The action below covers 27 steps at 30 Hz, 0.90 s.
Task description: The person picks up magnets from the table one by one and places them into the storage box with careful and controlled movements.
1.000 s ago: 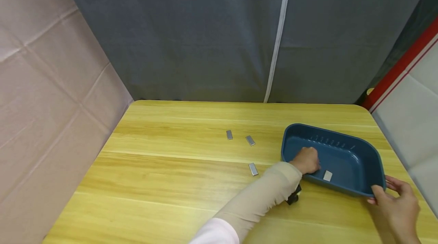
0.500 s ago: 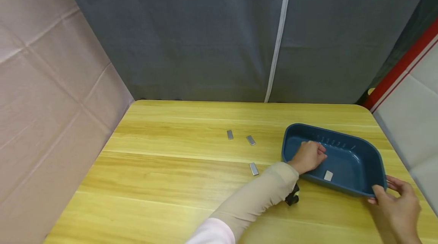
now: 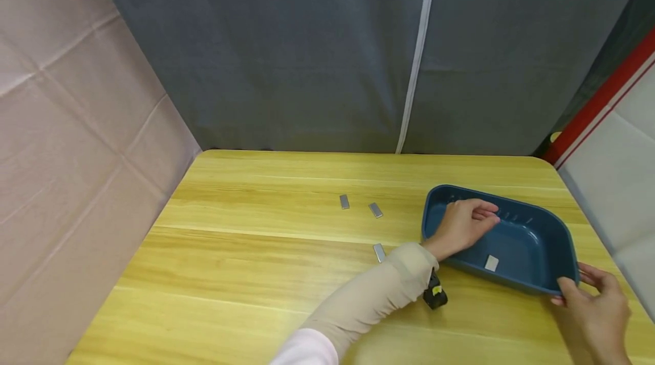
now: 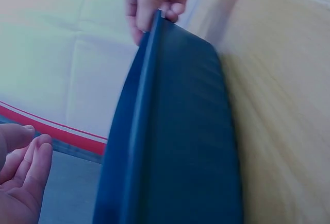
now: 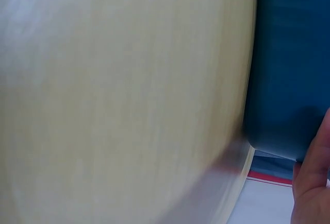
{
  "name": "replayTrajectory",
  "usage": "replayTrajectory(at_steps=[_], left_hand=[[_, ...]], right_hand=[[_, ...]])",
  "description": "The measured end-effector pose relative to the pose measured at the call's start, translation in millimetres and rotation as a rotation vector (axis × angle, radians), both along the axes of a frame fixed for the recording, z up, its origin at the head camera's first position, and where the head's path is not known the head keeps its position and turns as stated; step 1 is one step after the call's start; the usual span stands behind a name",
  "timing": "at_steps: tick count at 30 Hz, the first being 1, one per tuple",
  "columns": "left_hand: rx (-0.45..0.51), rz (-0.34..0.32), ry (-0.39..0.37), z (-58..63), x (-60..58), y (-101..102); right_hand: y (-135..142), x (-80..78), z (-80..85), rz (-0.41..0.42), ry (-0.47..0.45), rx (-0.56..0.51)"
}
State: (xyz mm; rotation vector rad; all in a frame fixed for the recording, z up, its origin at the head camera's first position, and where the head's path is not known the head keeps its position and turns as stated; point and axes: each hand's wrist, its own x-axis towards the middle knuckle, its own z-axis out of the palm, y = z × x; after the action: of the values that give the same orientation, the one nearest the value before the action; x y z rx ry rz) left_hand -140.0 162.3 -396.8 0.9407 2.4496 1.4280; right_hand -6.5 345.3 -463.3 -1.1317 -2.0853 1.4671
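Note:
A dark blue plastic basin [image 3: 522, 240] stands at the right of the table. Over its left half hovers my left hand [image 3: 463, 224], fingers loosely bent and nothing visible between them and the thumb [image 4: 15, 135]. At the basin's near right corner, my right hand [image 3: 596, 302] grips the rim, thumb on top and fingers outside. One small whitish rectangular piece [image 3: 491, 263] lies on the basin floor near the front wall; my left hand hides part of that floor. To the left, three small flat grey rectangular pieces lie on the wood, including one [image 3: 378, 252] beside my left sleeve.
The other two grey pieces are farther back, a left one [image 3: 344, 202] and a right one [image 3: 376, 210]. A dark grey curtain [image 3: 307, 69] closes off the table's far edge. Pale cloth walls flank the wooden table [image 3: 230, 274] on both sides.
My left hand has risen from the basin floor and moved slightly back, its fingers loosening from a curl. The right hand keeps its grip on the rim.

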Motion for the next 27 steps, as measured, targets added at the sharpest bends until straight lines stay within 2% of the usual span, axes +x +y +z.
replayTrajectory(at_steps=[10, 16, 27], left_hand=[[0.069, -0.023, 0.002, 2.1, -6.5, -26.5], [0.099, -0.028, -0.001, -1.1, -11.8, -37.4], [0.145, 0.018, -0.029, -1.9, -15.5, -45.9]], right_hand=[[-12.8, 1.9, 12.7, 0.015, 0.037, 0.010], [-7.6, 1.4, 5.6, 0.020, 0.039, 0.024], [-8.7, 1.4, 9.7, 0.006, 0.012, 0.033]])
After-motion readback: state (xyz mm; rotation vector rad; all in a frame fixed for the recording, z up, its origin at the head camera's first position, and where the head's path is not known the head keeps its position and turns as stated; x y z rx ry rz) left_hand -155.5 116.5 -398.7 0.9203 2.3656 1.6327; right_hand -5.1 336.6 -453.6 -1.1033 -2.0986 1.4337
